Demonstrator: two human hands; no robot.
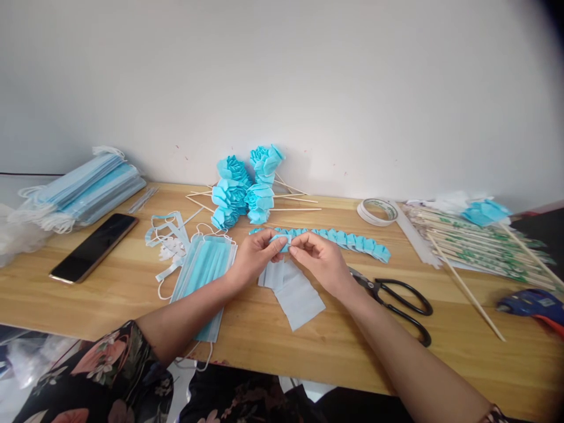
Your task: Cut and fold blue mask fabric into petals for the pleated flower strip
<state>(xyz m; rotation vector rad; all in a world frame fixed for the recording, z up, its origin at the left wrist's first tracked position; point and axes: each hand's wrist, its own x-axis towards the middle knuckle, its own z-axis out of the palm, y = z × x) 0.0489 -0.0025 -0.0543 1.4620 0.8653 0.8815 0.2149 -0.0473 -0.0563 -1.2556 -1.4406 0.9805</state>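
Between my two hands is a small folded piece of light blue mask fabric (282, 240). My left hand (255, 254) pinches its left side, and the fingers of my right hand (319, 258) close on its right end. Pale cut fabric pieces (300, 296) lie flat on the table just below my hands. Behind them runs a row of folded blue petals (352, 239), partly hidden by my fingers. A blue face mask (205, 261) rests by my left forearm. Black-handled scissors (396, 296) lie beside my right forearm, which covers part of them.
Blue fabric flowers (231, 191) on sticks stand near the wall. At left are a stack of masks (92, 191), a phone (94, 247) and white scraps (170, 244). A tape roll (376, 212), wrapped chopsticks (480, 241) and a blue glue gun (531, 304) lie at right.
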